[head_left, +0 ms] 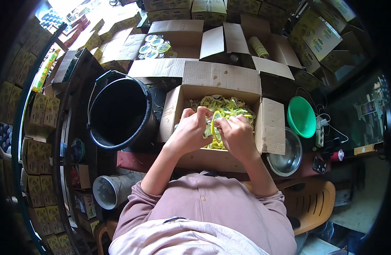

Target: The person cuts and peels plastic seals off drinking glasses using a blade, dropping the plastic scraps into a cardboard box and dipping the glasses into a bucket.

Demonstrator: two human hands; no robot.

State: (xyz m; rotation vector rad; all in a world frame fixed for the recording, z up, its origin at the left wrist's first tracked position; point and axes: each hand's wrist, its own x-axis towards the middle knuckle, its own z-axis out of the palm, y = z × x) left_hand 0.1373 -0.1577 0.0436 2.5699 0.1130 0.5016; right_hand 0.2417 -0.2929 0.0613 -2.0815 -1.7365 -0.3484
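Both hands are raised over an open cardboard box (272, 125) that holds a heap of yellow-green strips (227, 104). Between them is a round, yellow-rimmed lid (217, 123), tilted nearly upright. My left hand (190, 129) has its fingers curled at the lid's left side, with clear material near the fingertips. My right hand (237, 132) pinches the lid's right edge with thumb and forefinger.
A black bucket (146, 121) stands left of the box, a grey bucket (106, 193) below it. To the right are a green bowl (301, 117) and a metal bowl (285, 153). Behind, one open carton holds round lids (154, 46), another stacked cups (258, 47).
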